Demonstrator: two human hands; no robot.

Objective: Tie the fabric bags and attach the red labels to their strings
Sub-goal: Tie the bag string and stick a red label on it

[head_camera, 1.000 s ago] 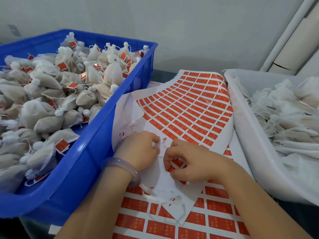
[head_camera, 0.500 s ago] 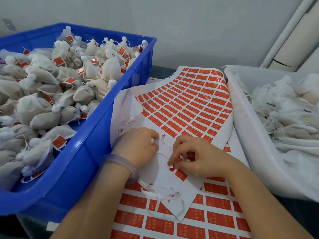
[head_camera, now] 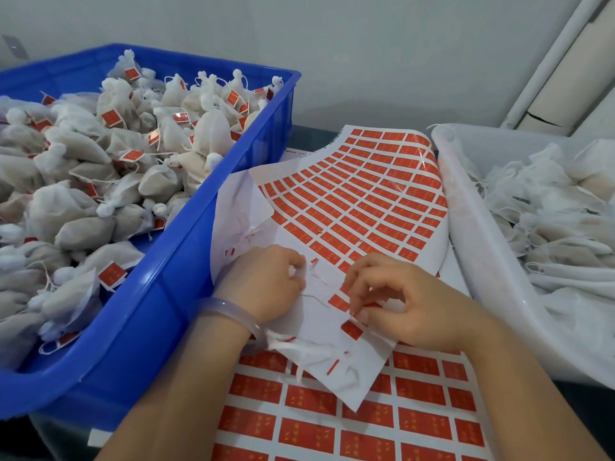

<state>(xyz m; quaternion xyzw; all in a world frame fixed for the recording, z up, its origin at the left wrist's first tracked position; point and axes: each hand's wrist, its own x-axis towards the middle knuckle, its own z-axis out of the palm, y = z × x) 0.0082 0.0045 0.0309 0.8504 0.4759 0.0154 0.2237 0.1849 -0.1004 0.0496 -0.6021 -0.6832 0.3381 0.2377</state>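
On the label sheet [head_camera: 366,194] a red label [head_camera: 338,302] is being pinched by the curled fingers of the right hand [head_camera: 409,304]. The string [head_camera: 314,297] of a fabric bag [head_camera: 301,352] is being gripped by the left hand [head_camera: 266,284].

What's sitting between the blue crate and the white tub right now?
Head view: sheets of red labels cover the stretch from blue crate to white tub, with the left hand and right hand on them.

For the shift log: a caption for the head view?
Left hand holds a string while right hand pinches a red label on the label sheet.
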